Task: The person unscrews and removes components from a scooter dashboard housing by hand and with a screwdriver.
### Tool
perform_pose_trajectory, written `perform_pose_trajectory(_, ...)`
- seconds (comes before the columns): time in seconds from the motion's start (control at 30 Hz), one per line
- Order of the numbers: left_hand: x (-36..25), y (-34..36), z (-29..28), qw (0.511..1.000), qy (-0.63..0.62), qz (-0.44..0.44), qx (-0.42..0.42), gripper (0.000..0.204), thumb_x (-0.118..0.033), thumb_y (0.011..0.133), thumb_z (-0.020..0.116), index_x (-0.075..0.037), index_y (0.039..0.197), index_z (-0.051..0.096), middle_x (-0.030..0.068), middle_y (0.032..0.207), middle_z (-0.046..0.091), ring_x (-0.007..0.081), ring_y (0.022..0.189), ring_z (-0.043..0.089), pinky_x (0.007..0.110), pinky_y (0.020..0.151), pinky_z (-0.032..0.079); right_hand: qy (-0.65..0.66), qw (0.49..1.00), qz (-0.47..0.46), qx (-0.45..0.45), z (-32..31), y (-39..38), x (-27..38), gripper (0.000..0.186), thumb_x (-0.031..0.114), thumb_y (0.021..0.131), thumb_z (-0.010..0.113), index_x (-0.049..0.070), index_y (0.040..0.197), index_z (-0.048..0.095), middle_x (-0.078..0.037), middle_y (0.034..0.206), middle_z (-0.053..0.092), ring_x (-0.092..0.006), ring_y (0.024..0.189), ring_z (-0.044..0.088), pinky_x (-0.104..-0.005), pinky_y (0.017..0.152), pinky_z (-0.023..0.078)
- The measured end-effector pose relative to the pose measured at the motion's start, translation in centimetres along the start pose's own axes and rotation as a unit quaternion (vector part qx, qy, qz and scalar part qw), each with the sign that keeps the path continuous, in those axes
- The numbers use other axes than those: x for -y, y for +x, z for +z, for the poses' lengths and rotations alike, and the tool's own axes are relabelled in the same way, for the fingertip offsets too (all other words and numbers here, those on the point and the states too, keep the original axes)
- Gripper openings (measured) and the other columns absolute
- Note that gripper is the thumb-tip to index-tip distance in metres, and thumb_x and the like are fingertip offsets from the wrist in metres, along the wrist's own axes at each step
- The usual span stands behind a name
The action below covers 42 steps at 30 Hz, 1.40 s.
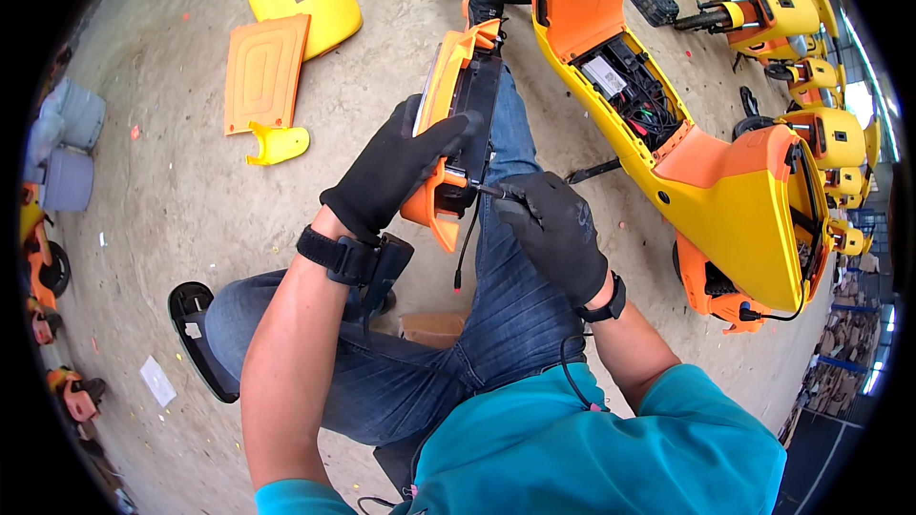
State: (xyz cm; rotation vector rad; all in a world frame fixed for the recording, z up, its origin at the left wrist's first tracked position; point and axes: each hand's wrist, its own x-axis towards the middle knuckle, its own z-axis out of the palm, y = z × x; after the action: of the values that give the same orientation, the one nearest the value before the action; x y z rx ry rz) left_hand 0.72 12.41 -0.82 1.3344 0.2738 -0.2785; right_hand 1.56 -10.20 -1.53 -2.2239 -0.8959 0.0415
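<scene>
My left hand (396, 167), in a black glove, is closed around an orange plastic housing (434, 198) with a dark back, held tilted above my legs. A thin black cable (467, 248) hangs from it, ending in a small plug with a red tip. My right hand (555, 229), also gloved in black, grips a screwdriver (490, 191) whose handle is mostly hidden in the fingers. Its tip points left and meets the dark back near the housing's lower end; the exact contact spot is too small to make out.
To the right stands a yellow and orange scooter (725, 219), its open middle showing wires. Loose yellow (329, 5) and orange panels (267, 76) lie on the concrete floor at the far left. A black seat-shaped part (196, 324) rests by my left knee. More scooters (778, 14) line the right side.
</scene>
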Motion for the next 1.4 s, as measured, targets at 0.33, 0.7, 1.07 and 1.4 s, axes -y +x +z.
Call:
perform_pose_trajectory(0.33, -0.3, -0.3, -0.1, 1.000, 0.020, 0.004, 0.010, 0.046, -0.035, 0.091, 0.068, -0.007, 0.125, 0.055, 0.0011, 0.096, 0.056, 0.0100, 0.090, 0.057, 0.026, 0.078, 0.049, 0.199, 0.957, 0.133, 0.166, -1.3, 0.1, 0.5, 0.020, 0.016, 0.092, 0.062, 0.002, 0.106, 0.067, -0.011, 0.084, 0.065, -0.0214, 0.075, 0.061, -0.0342, 0.069, 0.048)
perform_pose_trajectory(0.7, -0.2, -0.2, 0.3, 1.000, 0.008, 0.014, 0.002, 0.045, -0.037, 0.091, 0.068, -0.006, 0.121, 0.056, -0.0004, 0.096, 0.056, 0.0084, 0.091, 0.054, 0.025, 0.079, 0.046, 0.079, 0.995, 0.027, 0.048, -0.1, -0.2, -0.1, 0.022, 0.016, 0.092, 0.062, 0.002, 0.109, 0.064, -0.014, 0.092, 0.066, -0.0273, 0.082, 0.065, -0.0367, 0.075, 0.050)
perform_pose_trajectory(1.07, 0.0, -0.2, -0.2, 1.000, 0.028, 0.005, 0.011, 0.048, -0.036, 0.092, 0.067, -0.006, 0.127, 0.055, 0.0010, 0.098, 0.058, 0.0093, 0.090, 0.055, 0.026, 0.078, 0.048, 0.203, 0.958, 0.119, 0.164, -1.4, 0.3, 0.8, 0.023, 0.014, 0.094, 0.056, 0.001, 0.110, 0.067, -0.012, 0.083, 0.063, -0.0207, 0.073, 0.060, -0.0331, 0.070, 0.048)
perform_pose_trajectory(1.4, 0.1, 0.0, 0.0, 0.999, 0.029, 0.014, 0.009, 0.044, -0.034, 0.093, 0.065, -0.005, 0.124, 0.056, 0.0006, 0.097, 0.057, 0.0087, 0.085, 0.053, 0.025, 0.074, 0.046, 0.200, 0.964, 0.136, 0.108, -0.9, -0.2, 0.7, 0.022, 0.017, 0.094, 0.060, 0.002, 0.108, 0.067, -0.010, 0.085, 0.065, -0.0185, 0.075, 0.060, -0.0332, 0.071, 0.049)
